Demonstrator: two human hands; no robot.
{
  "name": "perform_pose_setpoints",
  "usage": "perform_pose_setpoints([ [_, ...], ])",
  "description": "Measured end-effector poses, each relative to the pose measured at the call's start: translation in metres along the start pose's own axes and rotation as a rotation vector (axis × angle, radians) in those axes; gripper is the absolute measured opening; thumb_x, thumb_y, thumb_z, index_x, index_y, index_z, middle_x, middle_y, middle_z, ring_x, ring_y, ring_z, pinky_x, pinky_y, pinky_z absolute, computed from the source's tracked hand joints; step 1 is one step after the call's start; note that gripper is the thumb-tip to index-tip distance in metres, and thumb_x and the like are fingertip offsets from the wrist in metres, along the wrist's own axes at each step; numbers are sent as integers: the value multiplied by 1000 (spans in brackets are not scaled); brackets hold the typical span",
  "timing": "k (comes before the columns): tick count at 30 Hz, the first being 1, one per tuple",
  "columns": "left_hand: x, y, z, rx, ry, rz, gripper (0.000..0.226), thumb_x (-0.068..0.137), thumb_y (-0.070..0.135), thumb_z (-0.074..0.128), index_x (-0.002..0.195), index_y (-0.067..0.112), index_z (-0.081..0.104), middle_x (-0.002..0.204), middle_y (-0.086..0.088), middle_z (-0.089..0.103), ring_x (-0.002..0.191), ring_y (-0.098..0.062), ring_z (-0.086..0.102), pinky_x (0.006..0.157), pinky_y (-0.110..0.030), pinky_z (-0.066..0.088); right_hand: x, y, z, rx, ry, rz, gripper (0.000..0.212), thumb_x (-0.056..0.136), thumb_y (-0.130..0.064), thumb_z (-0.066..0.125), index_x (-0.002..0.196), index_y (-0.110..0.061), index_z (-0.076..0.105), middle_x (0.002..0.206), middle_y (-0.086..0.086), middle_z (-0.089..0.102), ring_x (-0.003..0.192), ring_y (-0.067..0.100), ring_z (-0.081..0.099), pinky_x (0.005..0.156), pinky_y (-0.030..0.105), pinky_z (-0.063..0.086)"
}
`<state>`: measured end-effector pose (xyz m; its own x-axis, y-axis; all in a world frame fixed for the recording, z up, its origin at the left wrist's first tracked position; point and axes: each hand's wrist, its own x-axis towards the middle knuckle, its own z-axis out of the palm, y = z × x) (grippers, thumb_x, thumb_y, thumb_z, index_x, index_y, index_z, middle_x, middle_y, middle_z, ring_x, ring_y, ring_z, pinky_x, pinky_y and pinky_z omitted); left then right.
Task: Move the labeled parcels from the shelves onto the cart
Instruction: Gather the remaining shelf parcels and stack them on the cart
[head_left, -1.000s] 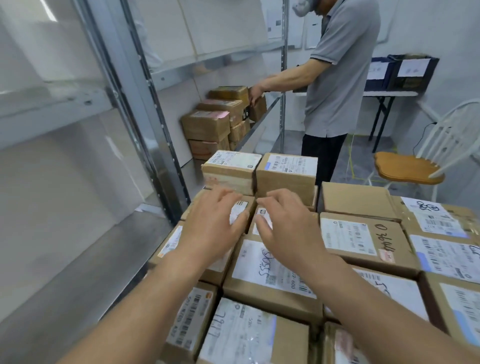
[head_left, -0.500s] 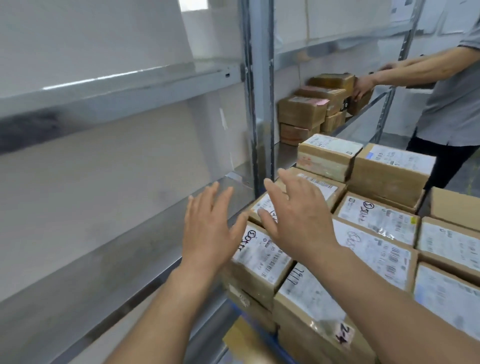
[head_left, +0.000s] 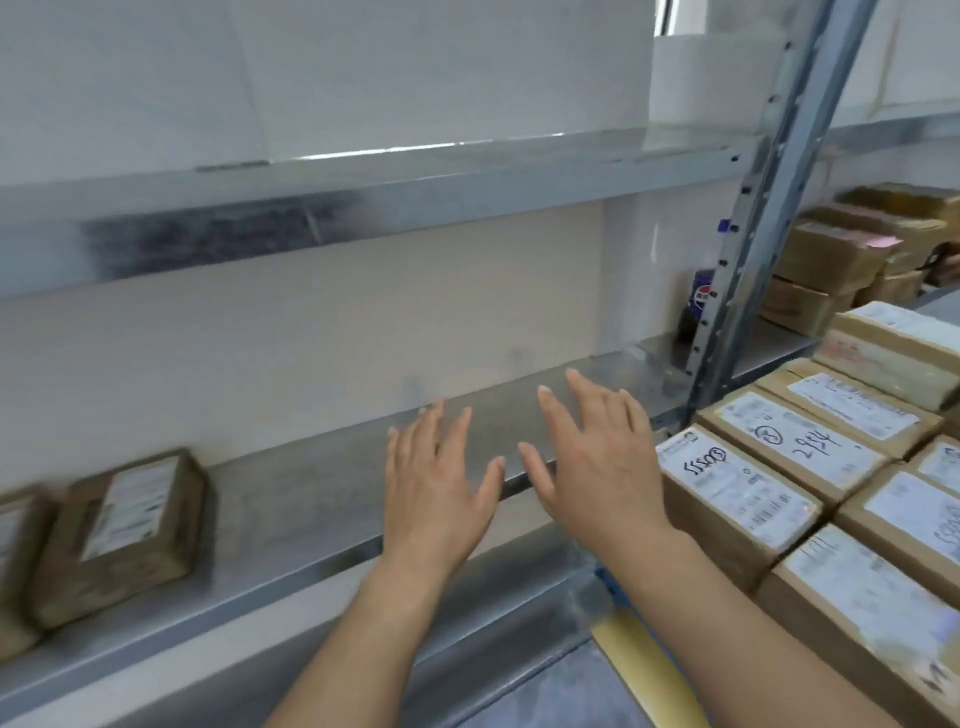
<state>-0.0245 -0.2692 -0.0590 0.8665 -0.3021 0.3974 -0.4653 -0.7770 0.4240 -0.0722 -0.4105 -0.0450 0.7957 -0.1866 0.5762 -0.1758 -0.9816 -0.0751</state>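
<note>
On the shelf (head_left: 311, 499), a brown parcel (head_left: 124, 530) (white label, blurred); left hand (head_left: 436, 499), right hand (head_left: 597, 467) splayed, empty.

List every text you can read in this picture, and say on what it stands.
"55500": handwritten on the label of the front cart parcel.
"2954": handwritten on the label of the parcel behind it.
Printed text on every label, also on the shelf parcel: too blurred to read.
</note>
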Motion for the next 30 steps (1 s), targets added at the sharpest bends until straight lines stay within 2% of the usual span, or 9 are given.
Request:
perform_pose_setpoints([
  [4, -21, -49, -25, 42, 31, -76, 70, 79, 55, 35, 129, 10, 56, 141, -18, 46, 128, -36, 44, 110, -48, 17, -5, -55, 9, 44, -20, -61, 57, 82, -46, 41, 115, -8, 67, 122, 22, 61, 104, 37, 62, 96, 53, 46],
  [7, -37, -85, -48, 67, 66, -125, 71, 81, 58, 35, 136, 14, 50, 148, -14, 37, 137, -31, 34, 114, -41, 8, -9, -99, 16, 68, -5, -122, 57, 82, -47, 41, 116, -8, 66, 122, 22, 60, 104, 37, 61, 97, 52, 44],
  [11, -55, -133, -77, 109, 112, -168, 66, 83, 51, 45, 138, 14, 47, 149, -14, 35, 139, -29, 29, 116, -42, 7, -15, -157, 25, 101, -3, -194, 58, 83, -48, 42, 118, -8, 65, 125, 21, 59, 106, 36, 59, 99, 52, 42],
  [16, -79, -190, -108, 157, 165, -240, 65, 90, 52, 46, 144, 17, 37, 155, -9, 24, 144, -23, 17, 115, -34, -4, -19, -225, 33, 145, -22, -279, 61, 84, -49, 40, 122, -7, 63, 128, 21, 57, 108, 37, 59, 99, 55, 42],
  [20, -96, -227, -131, 212, 200, -340, 76, 83, 61, 27, 140, 15, 43, 151, -11, 32, 141, -27, 26, 114, -39, 3, -20, -271, 41, 176, -52, -359, 62, 85, -50, 39, 127, -8, 58, 132, 21, 55, 109, 37, 58, 101, 54, 41],
  [27, -119, -281, -150, 289, 231, -538, 70, 83, 58, 34, 134, 13, 51, 144, -15, 42, 134, -31, 38, 112, -46, 16, -14, -339, 71, 308, -89, -522, 60, 83, -50, 43, 123, -9, 59, 130, 19, 55, 107, 36, 55, 101, 51, 32],
  [30, -122, -301, -159, 330, 252, -608, 70, 83, 57, 34, 133, 12, 52, 143, -17, 44, 132, -33, 41, 111, -50, 21, -6, -366, 84, 355, -118, -593, 60, 82, -49, 43, 123, -8, 60, 128, 19, 56, 110, 34, 52, 101, 52, 35],
])
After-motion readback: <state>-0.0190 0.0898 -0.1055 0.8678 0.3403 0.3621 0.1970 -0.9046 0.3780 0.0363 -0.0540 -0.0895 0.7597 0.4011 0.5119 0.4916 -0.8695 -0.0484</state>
